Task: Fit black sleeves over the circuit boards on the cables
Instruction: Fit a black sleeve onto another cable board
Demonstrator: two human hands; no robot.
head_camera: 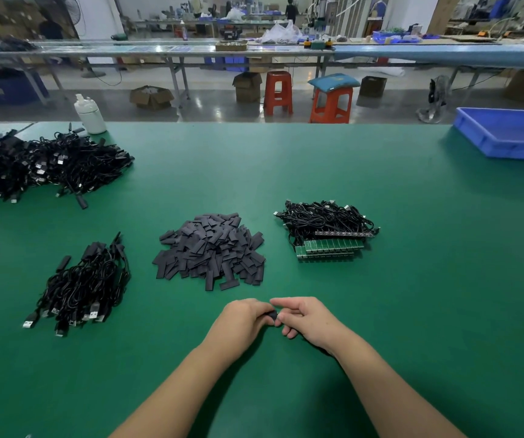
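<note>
Our left hand [244,317] and right hand [305,317] meet low over the green worktop [412,279], fingers of both curled in a close grip around one small black sleeve [272,317] pinched between them; only a sliver of it shows, and we cannot tell whether a board sits inside. Just beyond the hands, centre, lies the loose heap of black sleeves [210,251], flat short pieces spilling toward us. To its right, near but apart, sits a bundle of black cables with bare green circuit boards [330,246] lined up along its near edge. To the left of the heap, a smaller pile of finished cables [85,287], plugs pointing our way. Farther back on the left, a much larger tangle of black cables [43,167], with a white plastic bottle [90,114] standing at the worktop's far edge behind it. Far right corner: a blue plastic tray [507,134]. Beyond the worktop, two orange stools [278,91] on the floor.
</note>
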